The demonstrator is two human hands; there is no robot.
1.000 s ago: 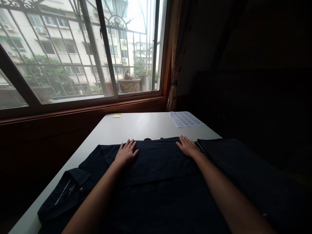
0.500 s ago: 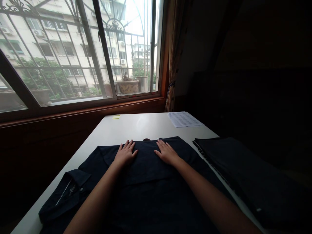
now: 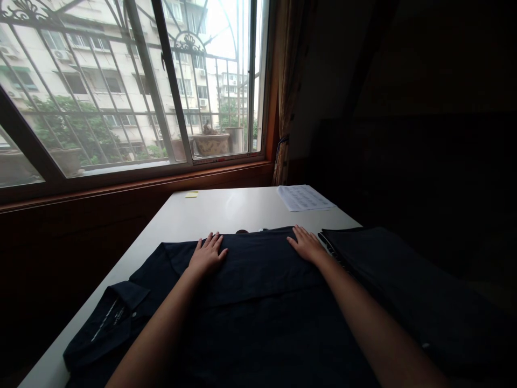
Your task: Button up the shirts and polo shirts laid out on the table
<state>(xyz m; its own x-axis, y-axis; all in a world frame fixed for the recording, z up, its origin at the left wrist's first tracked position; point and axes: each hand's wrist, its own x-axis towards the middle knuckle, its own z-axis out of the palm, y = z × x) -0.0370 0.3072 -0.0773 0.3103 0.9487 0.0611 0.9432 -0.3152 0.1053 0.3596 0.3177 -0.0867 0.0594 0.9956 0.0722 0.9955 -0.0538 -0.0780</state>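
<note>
A dark navy collared shirt [image 3: 258, 318] lies spread across the white table [image 3: 226, 207], its collar at the left and its far edge folded over in a long strip. My left hand [image 3: 208, 255] rests flat on that strip near the shoulder end, fingers spread. At the strip's right end, by the hem, my right hand [image 3: 307, 244] also lies flat with fingers apart. Neither hand grips the cloth. To the right of the shirt is a dark folded cloth [image 3: 404, 275], close to my right forearm. Only the top of a small dark round object [image 3: 242, 231] shows beyond the shirt's far edge.
Printed papers [image 3: 306, 198] lie at the table's far right corner. A yellow sticky note [image 3: 191, 194] is at the far left corner. Behind the table stands a barred window [image 3: 121, 86] with a tied curtain [image 3: 283, 118] at its right. The room's right side is very dark.
My right hand slid left along the folded strip toward my left hand, then back right to the hem end. My left hand has stayed in place on the shirt.
</note>
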